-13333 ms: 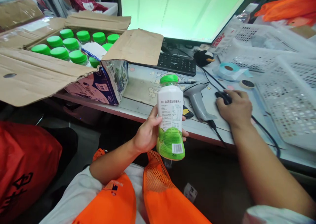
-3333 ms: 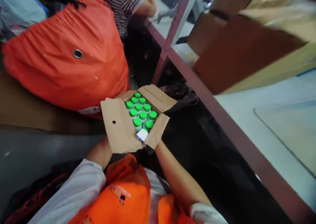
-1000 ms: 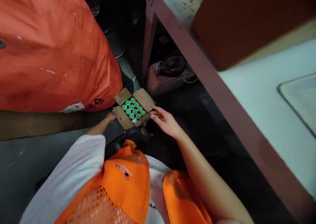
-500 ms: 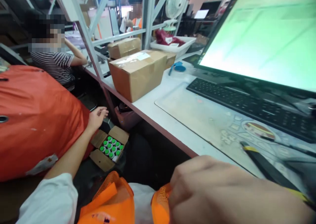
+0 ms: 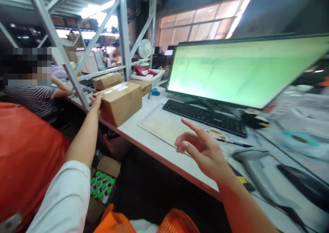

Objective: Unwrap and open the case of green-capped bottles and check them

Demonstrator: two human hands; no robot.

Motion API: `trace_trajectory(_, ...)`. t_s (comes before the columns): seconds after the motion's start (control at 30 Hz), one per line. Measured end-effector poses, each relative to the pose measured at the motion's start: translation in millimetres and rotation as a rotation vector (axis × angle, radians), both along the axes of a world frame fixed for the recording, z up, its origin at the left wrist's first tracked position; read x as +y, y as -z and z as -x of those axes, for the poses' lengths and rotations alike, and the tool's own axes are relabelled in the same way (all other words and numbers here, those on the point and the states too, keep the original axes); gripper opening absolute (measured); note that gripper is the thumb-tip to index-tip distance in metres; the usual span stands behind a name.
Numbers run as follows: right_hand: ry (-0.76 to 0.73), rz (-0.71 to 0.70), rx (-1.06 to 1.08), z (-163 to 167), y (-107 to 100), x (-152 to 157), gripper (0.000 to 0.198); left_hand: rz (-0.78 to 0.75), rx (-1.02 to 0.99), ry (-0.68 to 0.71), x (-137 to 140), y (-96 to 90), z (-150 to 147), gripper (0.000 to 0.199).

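Observation:
My left hand (image 5: 96,101) reaches out to the taped cardboard box (image 5: 120,104) on the white desk (image 5: 133,130). It lies against the box's left end, fingers stretched toward the top edge, not wrapped round it. Over the front of the desk mat (image 5: 156,123) hovers my right hand (image 5: 199,147), holding nothing, its index finger extended and the other fingers loosely bent. Below the left forearm, an open carton (image 5: 109,166) on the floor side holds several bottles with green caps (image 5: 101,185).
A black keyboard (image 5: 205,118) stands before the lit monitor (image 5: 218,72). A grey barcode scanner (image 5: 259,178), a black mouse (image 5: 303,181) and a yellow-black cutter (image 5: 243,180) lie at right. A person in stripes (image 5: 38,96) sits beyond the orange-red bag (image 5: 25,157).
My left hand has risen from above the open carton to the cardboard box. My right hand has moved forward over the desk and its fingers have spread. The view has tilted up and turned right.

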State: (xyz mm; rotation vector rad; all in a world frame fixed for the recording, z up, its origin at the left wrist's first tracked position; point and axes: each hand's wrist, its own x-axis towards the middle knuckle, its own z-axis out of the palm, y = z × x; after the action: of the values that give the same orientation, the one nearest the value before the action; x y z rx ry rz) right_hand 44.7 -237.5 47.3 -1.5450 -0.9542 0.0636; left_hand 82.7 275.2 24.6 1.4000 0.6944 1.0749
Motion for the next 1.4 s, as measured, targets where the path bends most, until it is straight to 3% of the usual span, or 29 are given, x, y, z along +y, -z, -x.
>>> trace_trajectory(0.13,0.123,0.013,0.094,-75.0,-8.2,43.2,0.053,0.103,-0.096,-0.025,-16.5,1.9,-4.6,0.048)
trace_trajectory(0.2,0.225,0.096,0.118,-114.8,-20.0,81.8,0.050,0.101,-0.140,-0.037,-18.6,2.5,-5.2,0.044)
trace_trajectory(0.37,0.370,0.123,0.068,-194.1,-39.6,178.0,0.042,0.050,-0.189,-0.064,-12.5,10.5,-4.4,0.048)
trace_trajectory(0.57,0.353,0.110,0.038,-241.3,-29.7,232.6,0.047,-0.070,-0.311,-0.044,-12.2,28.6,11.8,0.048)
trace_trajectory(0.77,0.273,0.060,0.041,-253.9,-27.9,254.8,0.057,-0.276,-0.360,-0.023,-62.5,38.8,47.5,0.057)
trace_trajectory(0.9,0.274,0.057,0.054,-244.1,-23.1,245.9,0.062,-0.478,-0.265,0.005,-110.8,42.9,57.6,0.067)
trace_trajectory(1.07,0.391,0.036,0.129,-210.5,16.7,183.3,0.078,-0.749,-0.400,-0.108,-156.6,29.7,43.5,0.036)
trace_trajectory(1.23,0.463,0.027,0.212,-171.0,54.4,111.4,0.090,-0.824,-0.453,0.063,-190.2,16.8,45.1,0.026)
trace_trajectory(1.4,0.409,0.100,0.228,-137.8,53.7,59.4,0.081,-0.910,-0.392,0.087,-212.9,35.3,70.0,0.024)
